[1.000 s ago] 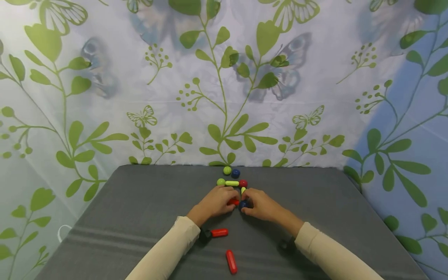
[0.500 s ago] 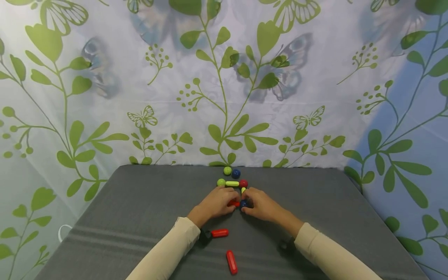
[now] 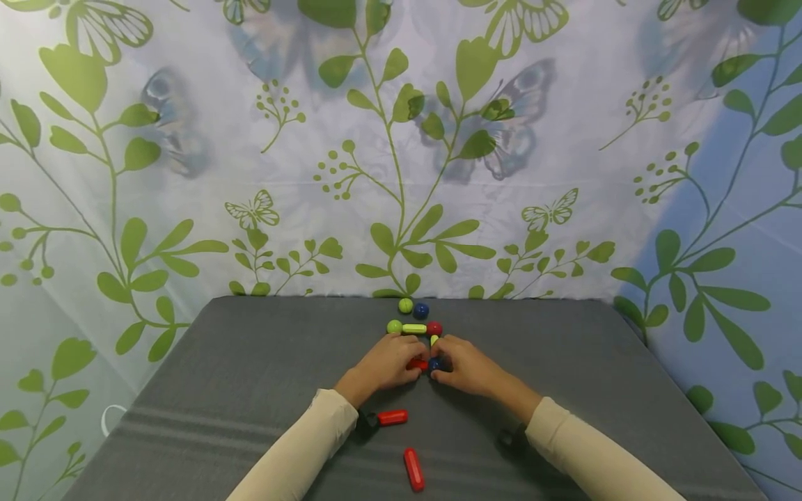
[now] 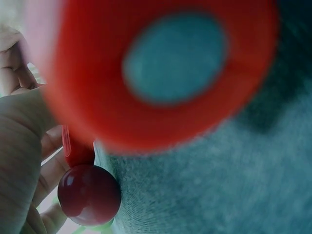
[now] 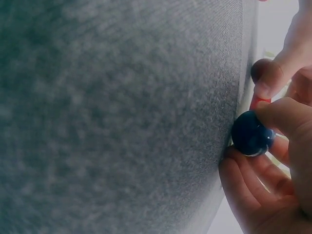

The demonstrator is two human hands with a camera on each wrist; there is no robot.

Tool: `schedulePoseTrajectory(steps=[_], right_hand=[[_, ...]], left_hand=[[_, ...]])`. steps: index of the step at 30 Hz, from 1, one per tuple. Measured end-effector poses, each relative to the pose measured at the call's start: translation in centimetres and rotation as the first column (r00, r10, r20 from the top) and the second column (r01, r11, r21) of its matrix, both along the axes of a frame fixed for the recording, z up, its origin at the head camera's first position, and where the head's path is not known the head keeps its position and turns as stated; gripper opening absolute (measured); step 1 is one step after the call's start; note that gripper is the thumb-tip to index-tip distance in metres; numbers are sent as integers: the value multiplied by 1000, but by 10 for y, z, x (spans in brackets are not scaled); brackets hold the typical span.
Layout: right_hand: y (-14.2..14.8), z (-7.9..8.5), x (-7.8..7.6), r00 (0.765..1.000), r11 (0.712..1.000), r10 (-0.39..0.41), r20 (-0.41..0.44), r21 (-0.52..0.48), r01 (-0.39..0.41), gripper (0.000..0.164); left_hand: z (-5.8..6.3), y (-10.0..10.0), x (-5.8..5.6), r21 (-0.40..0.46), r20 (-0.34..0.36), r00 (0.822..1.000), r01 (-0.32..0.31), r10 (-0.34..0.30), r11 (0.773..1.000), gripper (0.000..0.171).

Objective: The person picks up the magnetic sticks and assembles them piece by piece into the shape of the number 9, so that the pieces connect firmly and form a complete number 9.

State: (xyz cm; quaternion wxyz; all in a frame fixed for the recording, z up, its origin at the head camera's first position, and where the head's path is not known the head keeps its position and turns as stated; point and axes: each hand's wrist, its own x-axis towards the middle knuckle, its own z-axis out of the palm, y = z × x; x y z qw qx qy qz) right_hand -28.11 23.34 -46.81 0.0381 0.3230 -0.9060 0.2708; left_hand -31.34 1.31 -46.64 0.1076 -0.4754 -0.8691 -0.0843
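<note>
My left hand [image 3: 387, 360] pinches a short red rod [image 3: 418, 364] that lies between a dark red ball [image 4: 89, 195] and a blue ball [image 3: 435, 364]. That blue ball [image 5: 252, 134] is held between the thumb and fingers of my right hand [image 3: 466, 367]. Just beyond the hands, a lime-green ball [image 3: 394, 327], a yellow-green rod [image 3: 414, 328] and a red ball [image 3: 434, 328] form a row. A second yellow-green rod [image 3: 434, 340] runs from the red ball toward the right fingers, which partly cover it. My left hand hides the dark red ball in the head view.
Behind the row, a loose green ball [image 3: 405, 306] and a blue ball [image 3: 421, 310] sit by the grey table's [image 3: 282, 348] far edge. Nearer me lie two red rods, one beside the left wrist [image 3: 392, 417] and one in front [image 3: 413, 470]. A patterned curtain [image 3: 401, 139] hangs behind.
</note>
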Motion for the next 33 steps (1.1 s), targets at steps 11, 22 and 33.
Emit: schedulePoseTrajectory(steps=[11,22,33], right_hand=[[2,-1,2,1000,1000,-11,-7,9,11,26],[8,1,9,999,999,-31,-41,18,32,26],[2,-1,10,997,998,-60,-39,34,61,25]], left_hand=[[-1,2,2,1,10,1000,-4,4,1000,26],[-2,8,4,31,5,1000,5,-5,1000,23],[-5,4,5,67,18,1000,8,-9,998,24]])
